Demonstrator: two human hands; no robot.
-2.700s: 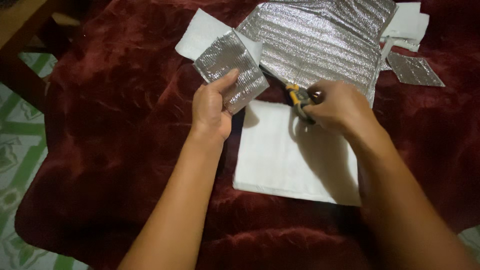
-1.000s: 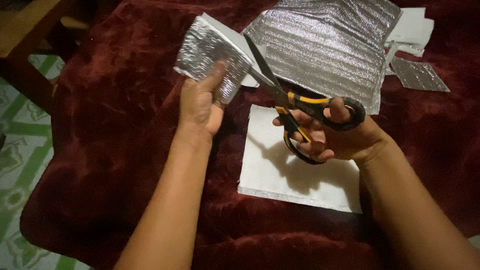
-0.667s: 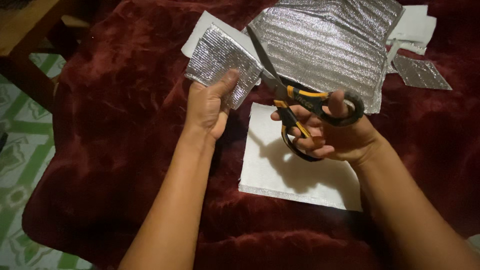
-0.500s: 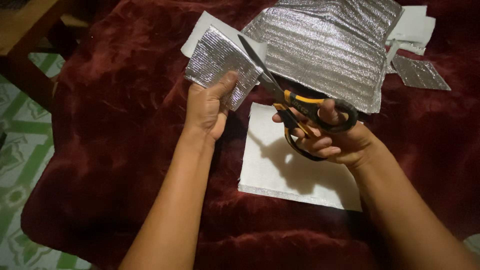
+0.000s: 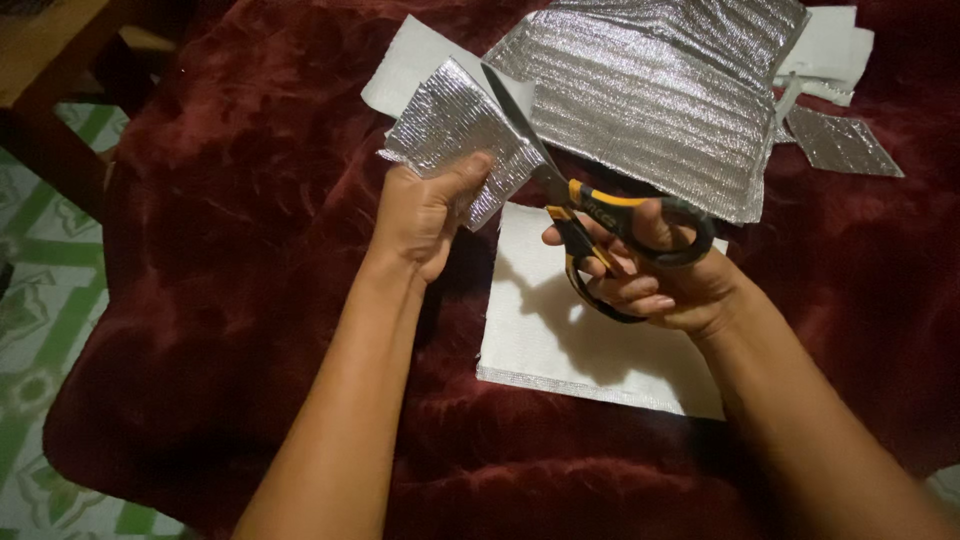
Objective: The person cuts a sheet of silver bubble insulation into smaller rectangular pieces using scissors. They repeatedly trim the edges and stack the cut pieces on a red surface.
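My left hand (image 5: 425,215) grips a small piece of silver foil-faced foam (image 5: 450,130) by its lower edge, thumb on top, and holds it tilted above the cloth. My right hand (image 5: 655,275) has its fingers through the black and yellow handles of a pair of scissors (image 5: 590,210). The steel blades point up and to the left, and they lie along the right edge of the silver piece. Below both hands a white square sheet (image 5: 570,340) lies flat on the dark red plush cloth (image 5: 230,260).
A large silver foil sheet (image 5: 650,90) lies at the back. White pieces (image 5: 825,50) and a small silver offcut (image 5: 840,145) sit at the back right, another white piece (image 5: 410,60) behind the held one. A wooden edge (image 5: 45,40) and green patterned floor (image 5: 30,320) are at the left.
My right hand picked up the scissors from the cloth and brought the blades to the right edge of the silver piece. My left hand tilted and raised that piece slightly.
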